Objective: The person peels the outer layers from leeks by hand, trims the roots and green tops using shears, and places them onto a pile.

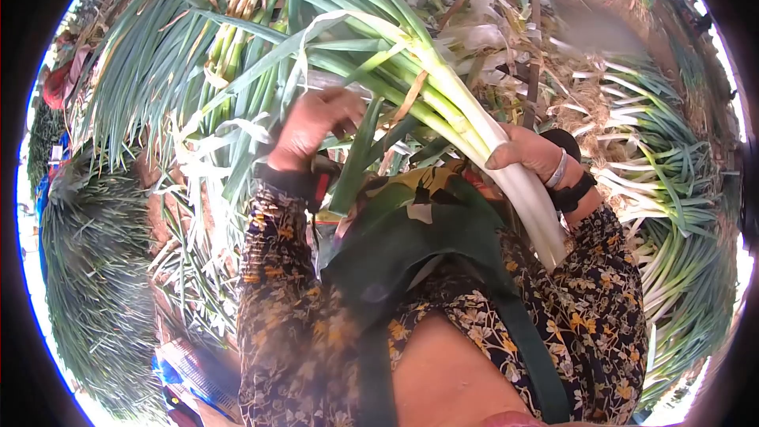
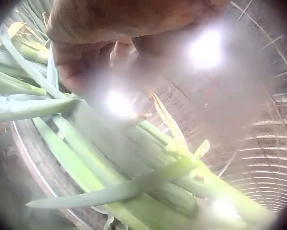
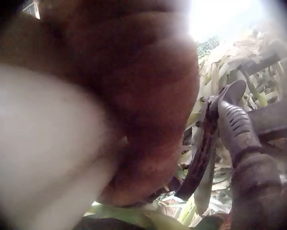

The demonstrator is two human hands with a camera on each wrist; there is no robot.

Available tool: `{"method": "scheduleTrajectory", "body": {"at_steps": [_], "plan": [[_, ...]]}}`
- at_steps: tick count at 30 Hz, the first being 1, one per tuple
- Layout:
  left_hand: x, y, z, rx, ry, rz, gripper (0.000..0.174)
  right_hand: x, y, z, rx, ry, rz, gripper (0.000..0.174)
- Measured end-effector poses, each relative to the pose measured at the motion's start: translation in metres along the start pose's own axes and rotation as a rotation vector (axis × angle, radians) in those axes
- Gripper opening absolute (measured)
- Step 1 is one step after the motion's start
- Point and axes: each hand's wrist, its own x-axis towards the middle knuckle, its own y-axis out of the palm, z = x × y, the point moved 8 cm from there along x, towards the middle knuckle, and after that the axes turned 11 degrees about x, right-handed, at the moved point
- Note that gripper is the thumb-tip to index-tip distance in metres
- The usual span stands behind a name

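Note:
My right hand grips a thick bundle of large green onions around the white stalks, thumb across the front. The white ends point down toward my right sleeve, and the green tops fan out to the upper left. In the right wrist view the blurred white stalk fills the left side beside the hand. My left hand hovers left of the bundle, fingers loosely curled, nothing visibly held. In the left wrist view its fingers are right above the green leaves.
A heap of green onions lies at the upper left. Rows of green onions with white stalks line the right. Dry peelings pile up ahead. A dark ribbed handle or bar stands beside my right hand. A dark green apron covers my front.

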Motion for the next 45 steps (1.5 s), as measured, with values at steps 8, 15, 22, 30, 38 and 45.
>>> {"method": "scheduleTrajectory", "body": {"at_steps": [8,15,22,30,38,45], "plan": [[0.032,0.103,-0.026,-0.165,-0.014,0.046,0.044,-0.002,-0.006,0.017,-0.865,-0.235,-0.346,0.058],[0.041,0.124,-0.013,-0.594,0.045,0.197,0.035,-0.002,-0.001,0.007,-0.551,-0.223,-0.204,0.065],[0.011,0.12,-0.04,-0.76,0.251,0.527,0.037,0.014,-0.022,-0.04,0.05,-0.031,-0.03,0.063],[-0.018,0.129,-0.081,-0.655,0.341,0.583,0.046,0.019,-0.032,-0.03,-0.346,-0.221,-0.199,0.058],[-0.039,0.034,-0.08,-0.667,0.429,0.303,0.057,-0.078,-0.069,0.004,-0.204,-0.367,-0.307,0.058],[-0.021,0.013,-0.091,-0.956,0.39,0.151,0.049,-0.182,-0.135,0.049,-0.13,-0.69,-0.673,0.073]]}}
